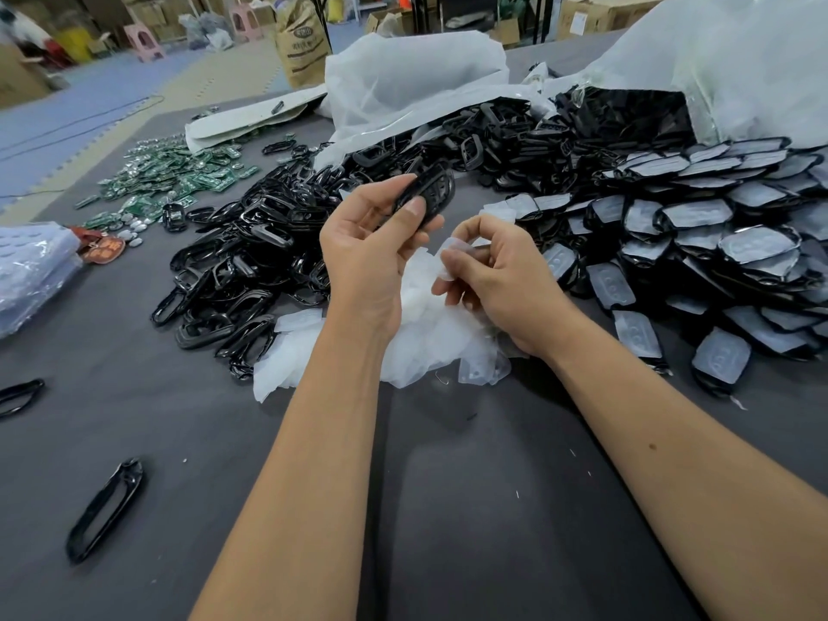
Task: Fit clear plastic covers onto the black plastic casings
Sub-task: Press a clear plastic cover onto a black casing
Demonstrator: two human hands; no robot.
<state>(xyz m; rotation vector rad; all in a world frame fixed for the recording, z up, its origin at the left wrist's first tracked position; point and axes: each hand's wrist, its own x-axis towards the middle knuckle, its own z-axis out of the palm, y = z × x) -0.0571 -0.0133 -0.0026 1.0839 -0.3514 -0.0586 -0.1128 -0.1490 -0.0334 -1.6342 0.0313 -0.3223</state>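
Note:
My left hand [374, 248] grips a black plastic casing [431, 195] between thumb and fingers, raised above the table. Just to its right, my right hand [497, 280] pinches a small clear plastic cover [452, 257] with thumb and fingertips; the cover is apart from the casing. Below both hands lies a heap of loose clear covers [421, 342]. A pile of bare black casings [251, 266] spreads to the left. On the right sits a stack of casings with covers fitted [717, 244].
The grey table [448, 508] holds two stray black casings [105, 508] at front left, green circuit boards [179, 177] at far left, a blue-white plastic stack [31, 271] at the left edge, and big white bags [412, 78] behind the piles.

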